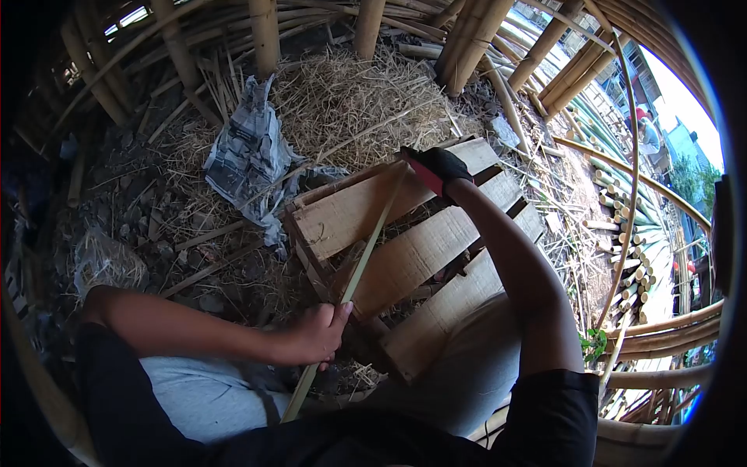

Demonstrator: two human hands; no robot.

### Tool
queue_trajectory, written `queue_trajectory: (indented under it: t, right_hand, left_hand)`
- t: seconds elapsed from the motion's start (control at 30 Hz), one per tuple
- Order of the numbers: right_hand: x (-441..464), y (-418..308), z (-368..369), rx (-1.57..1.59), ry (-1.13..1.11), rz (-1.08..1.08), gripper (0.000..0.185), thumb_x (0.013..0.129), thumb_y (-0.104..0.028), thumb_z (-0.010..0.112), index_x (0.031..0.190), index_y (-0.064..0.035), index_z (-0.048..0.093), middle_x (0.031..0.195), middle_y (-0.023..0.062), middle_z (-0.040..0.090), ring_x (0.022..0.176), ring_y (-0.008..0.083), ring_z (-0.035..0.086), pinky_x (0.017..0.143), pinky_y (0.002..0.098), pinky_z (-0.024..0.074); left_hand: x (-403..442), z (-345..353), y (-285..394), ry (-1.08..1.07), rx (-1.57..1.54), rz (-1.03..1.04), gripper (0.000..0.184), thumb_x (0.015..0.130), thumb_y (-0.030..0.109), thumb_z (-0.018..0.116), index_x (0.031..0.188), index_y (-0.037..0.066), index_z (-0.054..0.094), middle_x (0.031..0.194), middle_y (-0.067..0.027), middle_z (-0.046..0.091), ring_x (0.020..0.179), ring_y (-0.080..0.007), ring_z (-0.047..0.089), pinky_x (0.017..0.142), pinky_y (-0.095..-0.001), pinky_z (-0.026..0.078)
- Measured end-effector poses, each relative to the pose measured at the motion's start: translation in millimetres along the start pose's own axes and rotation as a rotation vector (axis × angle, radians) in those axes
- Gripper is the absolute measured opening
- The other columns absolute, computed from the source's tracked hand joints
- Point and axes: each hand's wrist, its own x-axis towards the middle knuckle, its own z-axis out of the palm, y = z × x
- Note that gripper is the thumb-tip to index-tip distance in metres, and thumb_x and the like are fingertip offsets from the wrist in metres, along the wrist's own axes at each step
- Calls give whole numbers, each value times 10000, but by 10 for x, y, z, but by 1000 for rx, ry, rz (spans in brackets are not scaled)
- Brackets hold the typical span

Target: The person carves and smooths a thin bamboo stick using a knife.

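Note:
A long, thin bamboo strip [367, 257] runs slantwise from my lap up over a slatted wooden crate [420, 257]. My left hand [315, 335] is bare, its fingers wrapped round the lower part of the strip, beside the crate's near left corner. In a dark glove with a red patch, my right hand [436, 170] is closed at the strip's upper end, above the crate's far edge. The glove hides most of its fingers. The crate lies in front of my knees.
Crumpled newspaper [247, 156] lies left of the crate, with a straw heap [350, 105] behind it. Bamboo posts [264, 35] stand at the back. Cut bamboo poles [634, 265] are stacked at the right. Another person [647, 136] is far off at the upper right.

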Motion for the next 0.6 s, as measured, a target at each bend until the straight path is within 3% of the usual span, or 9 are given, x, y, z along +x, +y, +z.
queue_trajectory:
  t: [0.1, 0.17, 0.27, 0.37, 0.47, 0.6]
  right_hand:
    - [103, 64, 39, -9, -22, -14, 731, 829, -775, 416, 944, -132, 742, 984, 143, 708, 962, 323, 671, 898, 396, 476]
    - [121, 82, 46, -6, -45, -15, 735, 823, -779, 424, 946, -128, 741, 976, 135, 709, 944, 313, 671, 896, 397, 475]
    - [74, 73, 36, 64, -92, -63, 783, 834, -763, 457, 965, -30, 702, 872, 198, 688, 831, 279, 646, 826, 384, 481]
    - [-168, -121, -134, 47, -188, 21, 788, 851, -755, 444, 990, -20, 695, 901, 205, 685, 832, 264, 647, 836, 376, 478]
    - [244, 259, 373, 182, -151, -206, 720, 861, -731, 447, 1026, -85, 719, 962, 159, 697, 896, 249, 658, 830, 351, 487]
    - [-337, -154, 12, -24, -198, -141, 755, 876, -735, 418, 1052, -58, 701, 922, 147, 684, 847, 257, 643, 809, 368, 482]
  left_hand:
    - [-98, 5, 122, 61, 117, 80, 555, 1057, 406, 286, 719, -8, 438, 489, -74, 501, 390, -188, 571, 363, -343, 477]
    - [-96, 9, 108, 67, 154, 107, 552, 1059, 389, 287, 716, -13, 448, 482, -84, 507, 388, -205, 580, 365, -347, 480]
    - [-61, 3, 68, 54, 177, 130, 549, 1060, 378, 287, 723, -20, 459, 481, -97, 515, 396, -219, 593, 367, -353, 482]
    - [-72, 13, 73, 61, 170, 142, 554, 1060, 374, 288, 721, -27, 462, 482, -100, 516, 399, -224, 596, 370, -358, 485]
    - [-98, 5, 106, 82, 169, 136, 581, 1061, 372, 279, 664, -17, 447, 491, -98, 519, 395, -207, 577, 385, -355, 486]
    - [-103, 8, 126, 69, 178, 136, 590, 1060, 378, 272, 654, -16, 441, 509, -100, 526, 398, -199, 572, 389, -355, 485]
